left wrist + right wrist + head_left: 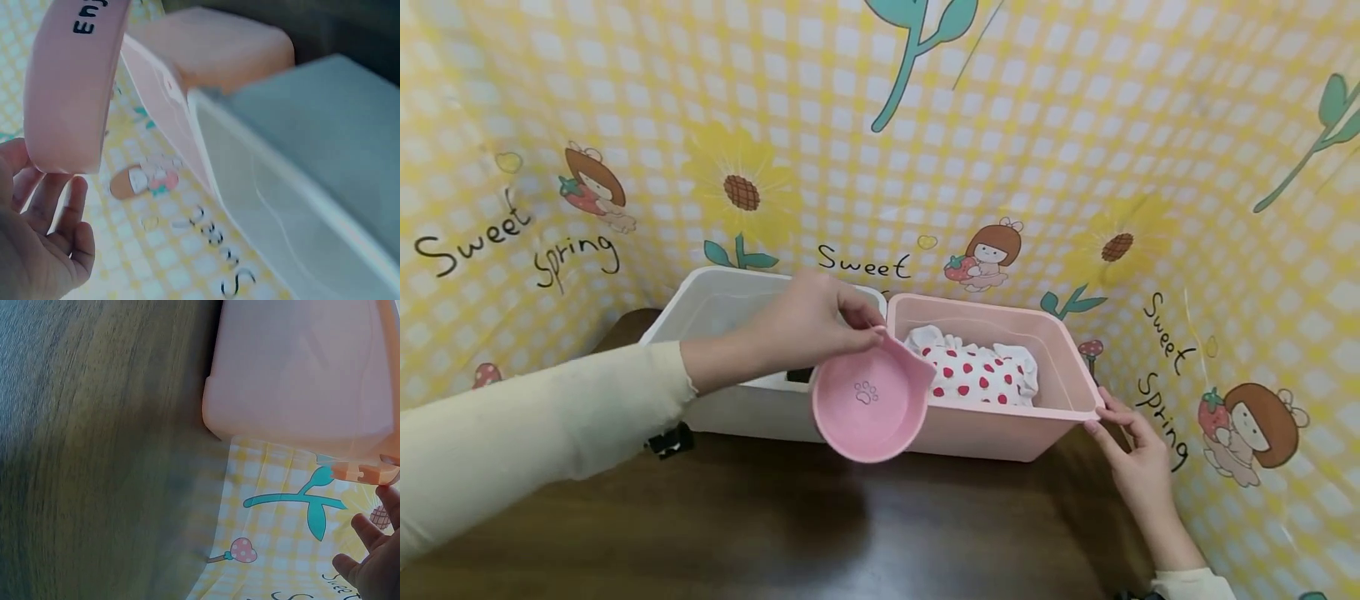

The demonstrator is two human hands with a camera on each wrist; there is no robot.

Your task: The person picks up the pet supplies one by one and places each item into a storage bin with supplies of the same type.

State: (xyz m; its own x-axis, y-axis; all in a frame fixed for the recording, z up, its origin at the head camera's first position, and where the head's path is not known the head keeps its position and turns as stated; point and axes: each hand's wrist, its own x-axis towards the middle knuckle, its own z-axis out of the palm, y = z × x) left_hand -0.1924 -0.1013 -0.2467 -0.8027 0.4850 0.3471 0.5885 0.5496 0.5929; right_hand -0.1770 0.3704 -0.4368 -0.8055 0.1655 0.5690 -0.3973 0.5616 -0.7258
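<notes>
My left hand [808, 325] pinches the upper edge of a pink pet bowl [868, 400] between thumb and fingers. The bowl is tipped on its side, its inside with a paw print facing the head camera. In the left wrist view, dark letters mark its outer wall. It hangs in front of where a white bin [737, 412] and a pink bin [977, 433] meet. Inside the pink bin lies a white cloth item with red strawberries [973, 375]. My right hand [1138, 458] touches the pink bin's front right corner, fingers fairly straight and spread.
Both bins stand side by side on a dark wooden table [737, 517], against a yellow checked cloth backdrop [850, 167] that rises behind and at both sides. A small black object [670, 442] shows by the white bin's front left. Part of something black shows inside the white bin.
</notes>
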